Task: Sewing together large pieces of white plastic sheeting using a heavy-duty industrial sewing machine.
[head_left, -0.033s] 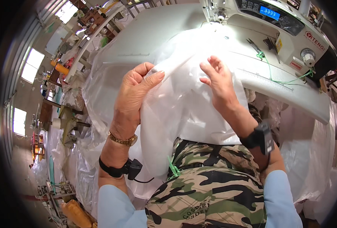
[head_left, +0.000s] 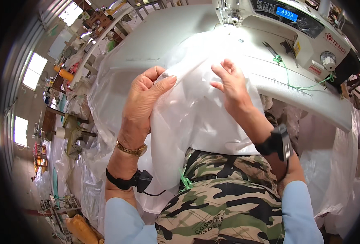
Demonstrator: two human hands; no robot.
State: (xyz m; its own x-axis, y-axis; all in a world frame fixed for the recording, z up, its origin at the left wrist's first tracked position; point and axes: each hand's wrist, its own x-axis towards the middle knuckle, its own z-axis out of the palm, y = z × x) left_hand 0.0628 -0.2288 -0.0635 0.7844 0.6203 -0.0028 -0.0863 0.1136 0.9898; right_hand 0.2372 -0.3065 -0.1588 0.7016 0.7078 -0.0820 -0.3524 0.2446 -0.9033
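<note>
A thin, white translucent sheet (head_left: 196, 118) runs from under the lit sewing machine head (head_left: 231, 17) down over my lap. Its folded edge is pinched between the thumb and fingers of my left hand (head_left: 147, 87), left of the middle. Over the sheet's right part my right hand (head_left: 231, 83) is raised, its fingers apart and slightly bent, with nothing seen in them. Bright light washes out the sheet near the needle, so details there are hidden.
Right of the needle, small snips (head_left: 270, 49) with green cord (head_left: 287, 73) lie on the machine bed (head_left: 310, 89). The machine's control panel (head_left: 287, 16) is at upper right. More clear plastic sheeting (head_left: 103, 162) hangs at the left; a workbench (head_left: 96, 49) stands beyond.
My right hand has shifted very slightly left over the sheet. My left hand keeps its pinch at nearly the same spot.
</note>
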